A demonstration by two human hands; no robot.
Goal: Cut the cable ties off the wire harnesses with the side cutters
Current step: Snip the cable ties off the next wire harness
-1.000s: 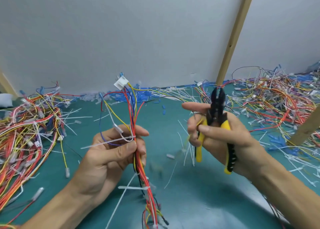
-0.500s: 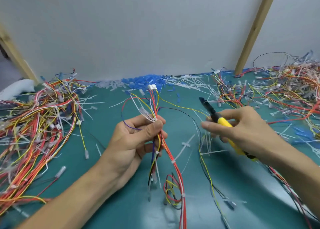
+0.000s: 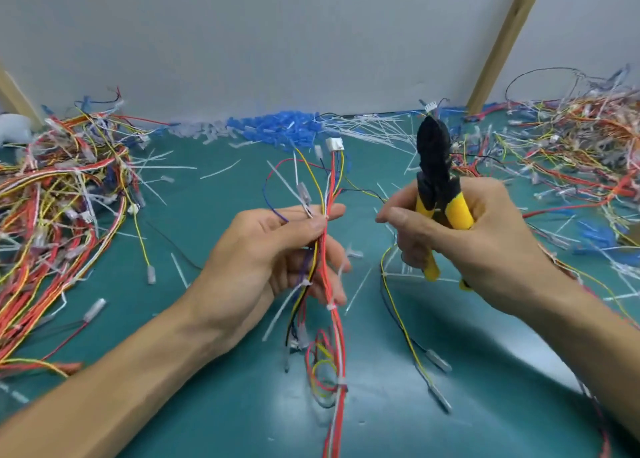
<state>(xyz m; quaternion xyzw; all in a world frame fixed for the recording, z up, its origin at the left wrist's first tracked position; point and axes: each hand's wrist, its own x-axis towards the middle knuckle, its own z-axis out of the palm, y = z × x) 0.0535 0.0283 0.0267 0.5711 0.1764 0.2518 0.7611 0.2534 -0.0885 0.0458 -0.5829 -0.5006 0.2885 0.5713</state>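
A person's left hand (image 3: 277, 260) pinches a wire harness (image 3: 333, 187) between thumb and forefinger and holds it upright above the teal table (image 3: 485, 405). The bundle of red, yellow and black leads runs through the palm, so that its white connector (image 3: 335, 144) stands above the fingertips and its tail hangs below the wrist. The hold appears meant to tension the bundle and turn its white cable ties (image 3: 330, 307) toward the tool: one sits at the thumb tip, more just below the hand and one further down by the looped end. The right hand (image 3: 460, 243) is wrapped around the yellow handles of the side cutters (image 3: 435, 180), whose black head points up and away, just beside the harness but not touching it. The blades look closed, which suggests the tool is parked between cuts, not lined up on a tie. A thin black-and-yellow lead (image 3: 407, 340) trails down from beneath the right hand; whether the fingers hold it cannot be made out. Left of the left hand lies a heap of harnesses (image 3: 52, 198), another (image 3: 571, 146) spreads beyond the right hand, and white tie offcuts (image 3: 374, 125) and blue sleeves (image 3: 277, 128) litter the table beyond both hands.
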